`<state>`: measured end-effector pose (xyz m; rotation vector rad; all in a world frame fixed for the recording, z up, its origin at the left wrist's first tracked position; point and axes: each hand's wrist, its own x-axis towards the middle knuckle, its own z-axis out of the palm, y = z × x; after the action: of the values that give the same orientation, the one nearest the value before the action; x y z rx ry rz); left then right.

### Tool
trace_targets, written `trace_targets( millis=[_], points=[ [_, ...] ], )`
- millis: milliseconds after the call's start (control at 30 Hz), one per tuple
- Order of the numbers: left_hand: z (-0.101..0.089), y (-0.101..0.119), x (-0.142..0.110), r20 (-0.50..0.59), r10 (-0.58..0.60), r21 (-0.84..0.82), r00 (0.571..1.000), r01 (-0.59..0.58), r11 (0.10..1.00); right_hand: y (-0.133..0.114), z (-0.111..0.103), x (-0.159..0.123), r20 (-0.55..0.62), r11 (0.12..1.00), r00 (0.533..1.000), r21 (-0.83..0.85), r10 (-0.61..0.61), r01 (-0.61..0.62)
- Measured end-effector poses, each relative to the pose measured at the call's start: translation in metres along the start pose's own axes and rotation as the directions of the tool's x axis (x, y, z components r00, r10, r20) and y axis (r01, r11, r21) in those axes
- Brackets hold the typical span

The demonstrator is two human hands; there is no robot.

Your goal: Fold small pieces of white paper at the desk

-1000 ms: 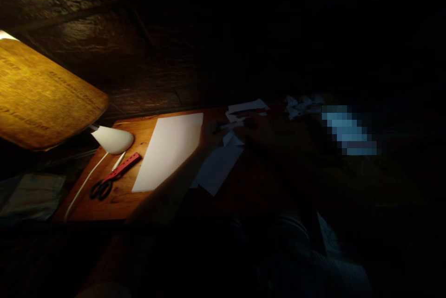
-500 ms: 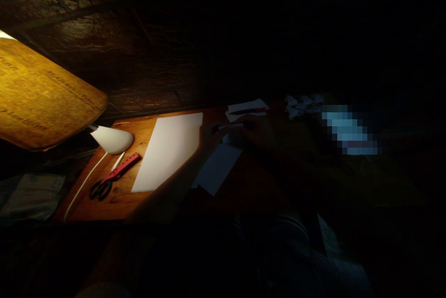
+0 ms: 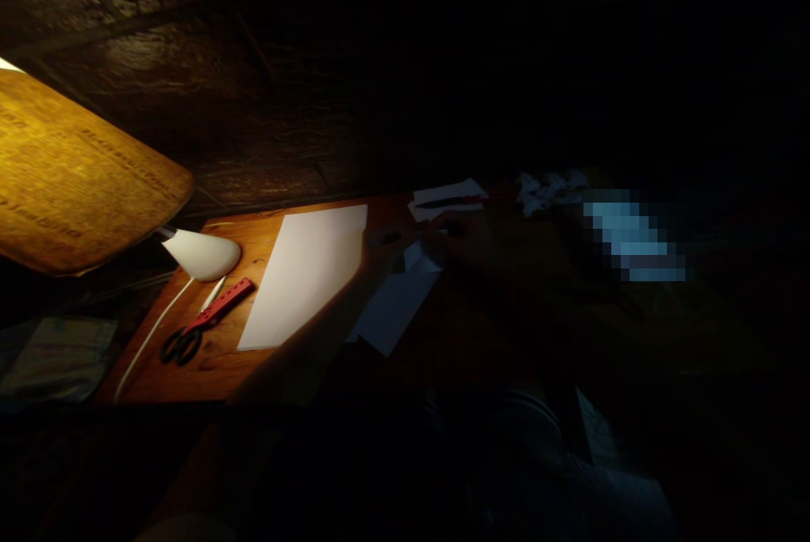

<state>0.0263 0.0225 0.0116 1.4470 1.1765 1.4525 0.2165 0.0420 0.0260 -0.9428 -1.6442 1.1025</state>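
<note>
In dim light, my left hand [image 3: 380, 243] and my right hand [image 3: 467, 240] are close together over the table, fingers bent inward. Between them is a small folded piece of white paper [image 3: 420, 257], pinched near its upper edge by both hands. Shadow hides the exact fingertip positions. Below the hands lies a longer strip of paper [image 3: 397, 310]; whether it joins the folded piece I cannot tell. Left of my left forearm rests a stack of white paper [image 3: 304, 272], brightly lit.
A lamp with a yellow shade [image 3: 82, 179] and white base [image 3: 206, 253] stands at the left. Near it lie black-handled scissors [image 3: 183, 345], a red perforated strip [image 3: 221, 306] and a white pen [image 3: 213, 295]. Behind my hands are small papers [image 3: 443, 192]; crumpled paper [image 3: 550, 190] sits further right.
My hands have drawn slightly closer together. The white edge that showed above the fingers is gone from sight, and more of the folded paper's lower part shows beneath them.
</note>
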Motion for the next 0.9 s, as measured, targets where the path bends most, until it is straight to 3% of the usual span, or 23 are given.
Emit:
trace_targets(
  millis=[400, 667, 900],
  points=[
    [0.003, 0.002, -0.003, 0.100, -0.031, -0.038, 0.995, 0.035, 0.999, -0.006, 0.002, -0.002, 0.031, 0.998, 0.998, -0.016, 0.062, -0.062],
    [0.001, -0.005, -0.001, -0.046, -0.160, -0.106, 0.986, 0.154, 0.982, 0.002, -0.007, 0.006, -0.004, 0.986, 0.989, 0.076, 0.151, -0.150],
    [-0.002, -0.009, 0.001, -0.063, -0.163, -0.110, 0.985, 0.155, 0.982, 0.005, -0.011, 0.008, 0.014, 0.985, 0.990, 0.098, 0.141, -0.141]
  ],
)
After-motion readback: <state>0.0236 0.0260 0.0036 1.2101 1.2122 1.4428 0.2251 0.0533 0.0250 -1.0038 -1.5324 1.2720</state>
